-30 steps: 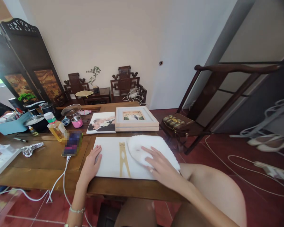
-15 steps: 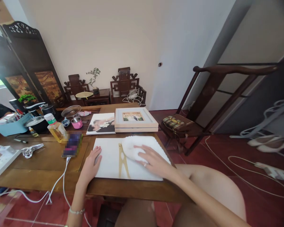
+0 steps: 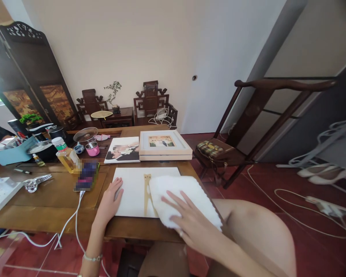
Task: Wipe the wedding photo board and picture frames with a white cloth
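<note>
Directly beneath right fingers (image 3: 177, 200), white cloth (image 3: 171, 184), overlapping white board (image 3: 129, 192).

Looks like somebody's home to me, living-room style: carved wooden armchairs (image 3: 151, 100) flanking a potted bonsai (image 3: 113, 88), a folding screen (image 3: 31, 69), red floor tiles (image 3: 29, 252). Plus a framed couple photo (image 3: 162, 141) and pink mug (image 3: 92, 149) on the bench (image 3: 56, 192), a plaid handbag (image 3: 210, 149) on a chair (image 3: 250, 111), pale shoes (image 3: 324, 176) off right.
</note>
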Demonstrator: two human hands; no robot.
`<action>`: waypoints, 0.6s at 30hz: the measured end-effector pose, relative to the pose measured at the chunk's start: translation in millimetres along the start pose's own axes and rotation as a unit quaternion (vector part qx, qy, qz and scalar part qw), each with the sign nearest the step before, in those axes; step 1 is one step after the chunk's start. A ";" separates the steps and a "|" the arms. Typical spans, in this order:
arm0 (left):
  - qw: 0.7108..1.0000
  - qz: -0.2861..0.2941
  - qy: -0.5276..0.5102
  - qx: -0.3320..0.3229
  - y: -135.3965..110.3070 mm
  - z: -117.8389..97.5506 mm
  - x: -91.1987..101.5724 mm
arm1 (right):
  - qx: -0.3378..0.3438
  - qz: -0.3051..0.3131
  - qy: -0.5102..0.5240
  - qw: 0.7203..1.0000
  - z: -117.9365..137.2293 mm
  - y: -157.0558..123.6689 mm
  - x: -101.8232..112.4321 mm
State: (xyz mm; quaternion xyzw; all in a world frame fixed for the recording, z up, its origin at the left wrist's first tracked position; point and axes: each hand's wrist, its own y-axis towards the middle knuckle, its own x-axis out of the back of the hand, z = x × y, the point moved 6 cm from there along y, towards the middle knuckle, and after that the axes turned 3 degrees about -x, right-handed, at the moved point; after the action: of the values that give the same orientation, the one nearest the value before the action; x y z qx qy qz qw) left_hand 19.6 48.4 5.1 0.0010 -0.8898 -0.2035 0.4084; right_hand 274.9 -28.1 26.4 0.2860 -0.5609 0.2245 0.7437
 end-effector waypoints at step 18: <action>1.000 -0.012 -0.021 0.005 1.4 5.0 0.3 | -0.046 0.004 0.022 0.999 -68.5 69.7 11.3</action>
State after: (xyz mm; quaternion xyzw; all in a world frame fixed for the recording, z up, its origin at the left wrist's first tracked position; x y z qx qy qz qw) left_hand 16.0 51.5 2.9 0.0093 -0.8992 -0.2034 0.3874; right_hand 280.6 69.7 35.2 0.2441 -0.5558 0.2079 0.7670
